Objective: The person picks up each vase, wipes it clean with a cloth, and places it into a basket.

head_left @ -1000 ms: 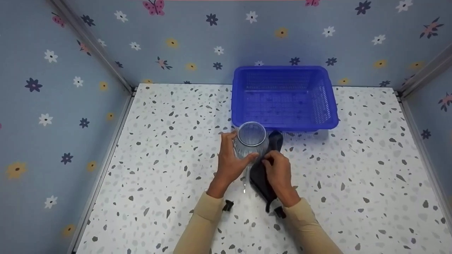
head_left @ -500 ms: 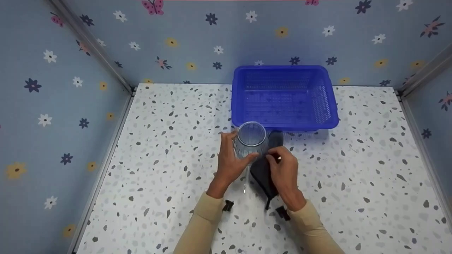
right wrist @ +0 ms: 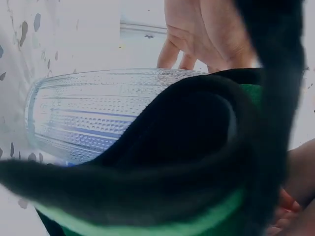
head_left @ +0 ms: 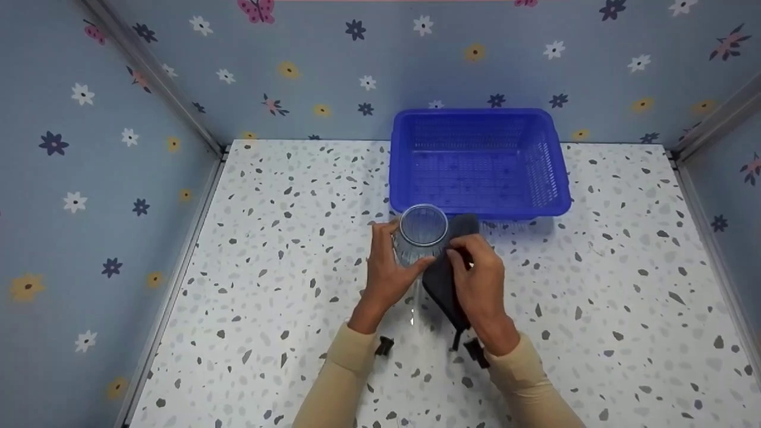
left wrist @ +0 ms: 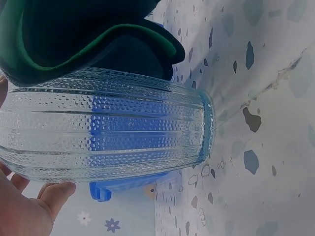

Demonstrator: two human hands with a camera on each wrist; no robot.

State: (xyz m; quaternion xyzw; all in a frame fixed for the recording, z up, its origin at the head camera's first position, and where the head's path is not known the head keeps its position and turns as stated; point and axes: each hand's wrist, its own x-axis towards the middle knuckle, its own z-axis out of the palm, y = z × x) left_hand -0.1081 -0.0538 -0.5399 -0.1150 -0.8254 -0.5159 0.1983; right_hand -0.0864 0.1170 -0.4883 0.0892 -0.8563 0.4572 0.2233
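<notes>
A clear ribbed glass jar (head_left: 424, 252) stands upright on the speckled table, its round mouth facing up. Around its left side curl the fingers and thumb of my left hand (head_left: 385, 273). Just right of the jar, my right hand (head_left: 484, 282) pinches a dark cloth (head_left: 440, 288) with a loop at its lower end. The left wrist view shows green edging on the folded cloth (left wrist: 98, 49), which lies against the dotted side of the jar (left wrist: 142, 123). In the right wrist view the cloth (right wrist: 187, 132) hides part of the jar.
A blue plastic basket (head_left: 481, 208) with perforated walls stands directly behind the jar and cloth, near the back wall. Flowered panels (head_left: 321, 71) enclose the table (head_left: 285, 238) at the back and both sides. A small black piece (head_left: 385, 346) shows beside the left sleeve.
My right hand has moved a little right and away from me along the jar, drawing the cloth with it. The left hand and the jar stay where they were.
</notes>
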